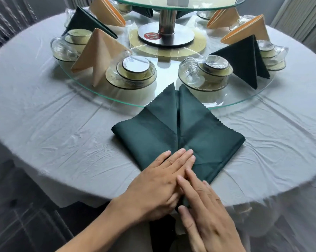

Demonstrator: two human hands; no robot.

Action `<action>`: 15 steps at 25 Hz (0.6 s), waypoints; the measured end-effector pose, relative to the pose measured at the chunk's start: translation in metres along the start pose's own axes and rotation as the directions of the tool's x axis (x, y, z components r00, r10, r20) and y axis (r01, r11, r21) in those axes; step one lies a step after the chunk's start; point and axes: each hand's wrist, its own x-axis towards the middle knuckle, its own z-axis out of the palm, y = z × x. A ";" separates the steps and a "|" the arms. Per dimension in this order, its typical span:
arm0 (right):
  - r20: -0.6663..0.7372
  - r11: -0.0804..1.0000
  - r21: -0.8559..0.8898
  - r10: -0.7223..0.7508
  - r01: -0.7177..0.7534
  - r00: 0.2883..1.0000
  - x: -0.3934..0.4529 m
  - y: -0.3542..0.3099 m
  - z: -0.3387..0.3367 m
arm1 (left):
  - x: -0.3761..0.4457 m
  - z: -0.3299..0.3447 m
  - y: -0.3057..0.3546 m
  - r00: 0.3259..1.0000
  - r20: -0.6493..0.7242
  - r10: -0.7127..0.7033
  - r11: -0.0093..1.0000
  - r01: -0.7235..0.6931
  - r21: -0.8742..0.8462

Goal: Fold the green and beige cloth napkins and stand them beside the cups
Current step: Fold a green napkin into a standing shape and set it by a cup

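1. Left hand [159,180]: flat, palm down, fingers extended and together, pressing the near corner of the green napkin [179,131]; nothing is grasped
2. Right hand [206,208]: flat, palm down, fingers extended, pressing the same near corner; its fingertips overlap the left hand's fingers; nothing is grasped
3. Green napkin: lies flat on the tabletop [53,133], folded into a diamond with two flaps meeting along a centre seam; its two far points rest on the edge of the glass turntable [91,95]; its near tip hangs past the tabletop edge beneath the hands
4. Glass turntable: carries wrapped cup sets, one [133,71] just left of the napkin's far points and one [208,73] just right of them
5. Standing napkins on the turntable: a beige napkin [97,51] stands beside the left cup set; a green standing napkin [244,59] stands beside the right one; further beige and green folded napkins stand around the far side
6. Centre: a metal column [167,20] on a round base supports an upper glass tier
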 end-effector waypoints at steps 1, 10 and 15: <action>0.010 1.000 -0.006 0.003 -0.003 1.000 -0.002 0.002 0.002 | 0.000 -0.002 -0.001 1.000 0.006 -0.011 0.994 0.011 -0.105; 0.073 0.928 -0.349 -0.107 0.126 0.992 -0.010 0.010 0.018 | -0.027 -0.038 -0.072 0.992 0.066 -0.103 0.987 0.111 -0.118; 0.081 0.920 -0.364 -0.124 0.145 0.989 -0.008 0.009 0.015 | -0.021 -0.061 -0.160 0.961 0.224 -0.165 0.972 0.119 0.204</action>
